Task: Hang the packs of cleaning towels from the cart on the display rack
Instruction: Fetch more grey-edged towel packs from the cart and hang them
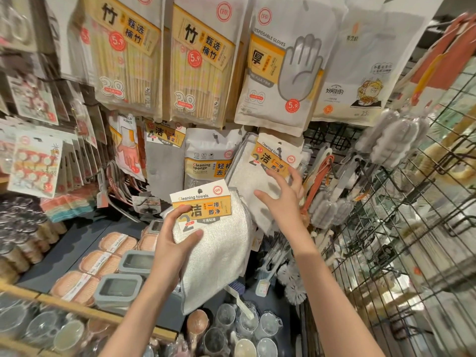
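Hanging from the display rack (pixel 332 140), chopstick packs (pixel 128 55) and a disposable-gloves pack (pixel 280 73) crowd the top row; a cleaning sponge pack (pixel 206 155) hangs just left of a hung towel pack (pixel 260 171). Lower, grey-lidded boxes (pixel 121 287) sit on the shelf. The left hand (pixel 172 243) pinches a loose cleaning-towel pack (pixel 213 240) at its left edge. The right hand (pixel 286 197), fingers spread, reaches to the hung pack.

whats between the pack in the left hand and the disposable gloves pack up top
In the head view, a cleaning sponge pack hangs between the held cleaning towels pack in the left hand and the disposable gloves pack; hung towels sit just right of it.
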The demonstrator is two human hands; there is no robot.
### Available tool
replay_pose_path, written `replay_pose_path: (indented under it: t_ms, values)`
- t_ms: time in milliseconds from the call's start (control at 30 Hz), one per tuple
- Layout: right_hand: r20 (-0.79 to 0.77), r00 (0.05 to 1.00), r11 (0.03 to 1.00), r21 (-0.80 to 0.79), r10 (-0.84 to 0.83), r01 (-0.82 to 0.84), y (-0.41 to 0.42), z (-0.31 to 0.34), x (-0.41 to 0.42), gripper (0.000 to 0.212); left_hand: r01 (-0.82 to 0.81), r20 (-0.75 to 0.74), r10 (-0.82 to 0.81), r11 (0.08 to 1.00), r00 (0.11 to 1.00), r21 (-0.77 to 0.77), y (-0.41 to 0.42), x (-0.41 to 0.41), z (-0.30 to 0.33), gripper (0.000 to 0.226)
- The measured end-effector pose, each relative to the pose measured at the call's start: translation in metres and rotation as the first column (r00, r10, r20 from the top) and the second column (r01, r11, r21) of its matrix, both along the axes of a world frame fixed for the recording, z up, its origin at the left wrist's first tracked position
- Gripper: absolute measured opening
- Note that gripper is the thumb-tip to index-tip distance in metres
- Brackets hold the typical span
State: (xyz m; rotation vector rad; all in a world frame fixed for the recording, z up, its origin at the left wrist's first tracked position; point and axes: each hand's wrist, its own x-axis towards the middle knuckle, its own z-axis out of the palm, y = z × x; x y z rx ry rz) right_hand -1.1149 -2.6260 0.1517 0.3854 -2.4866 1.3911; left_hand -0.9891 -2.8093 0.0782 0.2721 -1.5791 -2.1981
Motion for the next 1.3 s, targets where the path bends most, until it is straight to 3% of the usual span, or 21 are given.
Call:
replay_pose_path:
  t_ms: [267, 667, 767, 933, 1300]
  values:
    - [0.153, 0.974, 0.983, 0.041, 0.169, -0.177, -0.027, -0.022, 0.029, 0.055, 0.037, -0.001, -0.037, 0.997, 0.999, -0.073, 0.009, 0.003, 0.000, 0.055]
    - [0.154, 0.973, 0.985, -0.019, 0.172, -0.172, -0.034, -0.043, 0.046, 0.064, 0.018, 0.042, -0.012, 0.989, 0.999, -0.145, 0.013, 0.003, -0.010, 0.060]
    - [0.137, 0.975, 0.983, -0.085, 0.175, -0.165, -0.033, -0.041, 0.047, 0.052, 0.003, 0.040, 0.003, 0.991, 0.999, -0.137, 0.013, 0.003, -0.012, 0.071]
    - [0.236, 0.940, 0.965, -0.150, 0.246, -0.215, -0.023, -0.037, 0.044, 0.042, 0.017, 0.073, -0.012, 0.997, 0.997, -0.072, 0.011, 0.003, -0.015, 0.100]
    - [0.191, 0.954, 0.966, -0.167, 0.231, -0.200, -0.010, -0.032, 0.034, 0.034, 0.083, 0.111, -0.073, 0.992, 0.991, -0.093, 0.008, 0.003, -0.011, 0.055]
